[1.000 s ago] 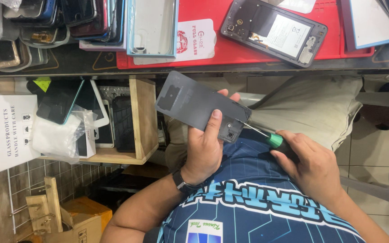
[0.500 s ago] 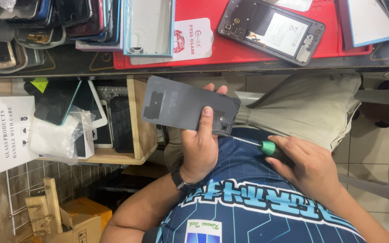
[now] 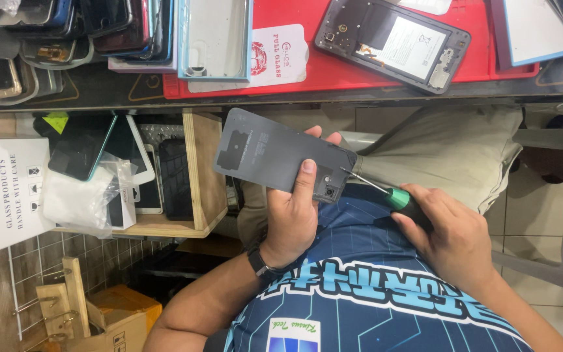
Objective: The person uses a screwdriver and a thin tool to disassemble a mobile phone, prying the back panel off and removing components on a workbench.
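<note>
Phone back cover [image 3: 275, 156], dark grey, is clamped in the left hand [image 3: 294, 225] above the lap, below the counter [image 3: 131, 98] edge. Right hand [image 3: 454, 238] grips a green-collared screwdriver [image 3: 386, 194], tip apparently at the cover's camera corner; work looks unfinished.

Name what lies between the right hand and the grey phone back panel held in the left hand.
In the head view, only the screwdriver spans from right hand to panel.

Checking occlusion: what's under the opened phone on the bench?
The opened phone lies on a red mat, which sits on the dark bench. The mat surface directly beneath it is covered and cannot be seen.
</note>
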